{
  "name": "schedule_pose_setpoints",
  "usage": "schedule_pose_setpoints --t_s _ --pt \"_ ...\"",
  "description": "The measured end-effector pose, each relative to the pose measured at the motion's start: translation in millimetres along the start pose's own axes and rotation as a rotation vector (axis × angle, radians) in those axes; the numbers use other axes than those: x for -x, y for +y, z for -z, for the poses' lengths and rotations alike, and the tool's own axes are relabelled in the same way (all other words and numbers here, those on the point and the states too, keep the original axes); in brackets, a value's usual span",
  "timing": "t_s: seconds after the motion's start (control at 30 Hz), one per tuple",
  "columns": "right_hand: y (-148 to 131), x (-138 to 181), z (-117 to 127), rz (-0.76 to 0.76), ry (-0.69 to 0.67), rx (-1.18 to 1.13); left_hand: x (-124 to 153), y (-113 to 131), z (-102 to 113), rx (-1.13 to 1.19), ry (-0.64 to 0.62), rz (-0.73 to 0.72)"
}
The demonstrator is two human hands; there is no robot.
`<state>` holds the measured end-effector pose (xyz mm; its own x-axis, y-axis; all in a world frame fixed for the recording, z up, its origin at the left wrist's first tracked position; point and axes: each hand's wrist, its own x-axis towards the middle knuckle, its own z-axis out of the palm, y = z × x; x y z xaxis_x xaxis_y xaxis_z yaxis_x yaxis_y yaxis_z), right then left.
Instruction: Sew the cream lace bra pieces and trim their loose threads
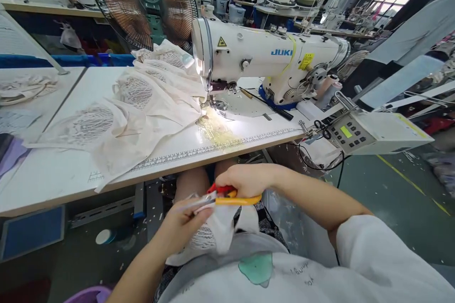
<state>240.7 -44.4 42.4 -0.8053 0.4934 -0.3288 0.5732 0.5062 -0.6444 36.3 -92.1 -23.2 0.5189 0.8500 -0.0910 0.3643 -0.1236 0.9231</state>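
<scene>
Over the lap, at six o'clock from the middle of the view, the right hand (245,182) has its fingers curled round the red-and-orange handles of the scissors (238,201), whose blades point towards nine o'clock; they are too blurred to tell whether they are parted or closed. The left hand (190,225) is at eight o'clock from the handles, thumb and fingers pinched on an edge of the white lace piece (213,236), right beside the blades. That piece hangs down onto the lap at seven o'clock from the scissors, and should handle as light, limp and easily creased; the openwork looks the most delicate part, likely to snag, so the plain border seems the better place to take hold, with fingertips kept off the cutting line. The scissors are probably stiff and the heavier of the two, best held by the loops. At ten o'clock, similar pieces lie in a heap (152,99) on the table (71,184), and the sewing machine (256,57) stands at twelve
</scene>
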Motion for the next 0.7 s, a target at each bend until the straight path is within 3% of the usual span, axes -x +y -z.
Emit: schedule_pose_setpoints --t_s 0.13,0.23,0.33,0.4,0.47,0.53,0.6,0.7 --pt "34 22 23 -0.217 0.175 -0.046 0 -16 2 0.216 0.159 0.073" --pt "49 27 35 -0.269 0.255 -0.122 -1 -23 3 0.214 0.100 0.102" --pt "48 17 42 -0.187 0.260 -0.051 -13 -17 5 0.103 -0.069 -0.039" --pt "38 4 46 -0.087 0.191 0.014 -27 -5 7 0.062 -0.050 -0.114" --pt "25 -9 50 0.014 0.087 0.051 -43 8 6 0.073 0.019 -0.084" --pt "15 -19 54 0.065 0.057 0.066 -56 18 2 0.169 0.046 0.038" --pt "10 -22 56 0.032 0.186 0.043 -65 23 -3 0.411 0.110 0.180" --pt "18 -16 45 -0.122 0.616 -0.205 -67 20 -9 0.777 0.290 0.265"
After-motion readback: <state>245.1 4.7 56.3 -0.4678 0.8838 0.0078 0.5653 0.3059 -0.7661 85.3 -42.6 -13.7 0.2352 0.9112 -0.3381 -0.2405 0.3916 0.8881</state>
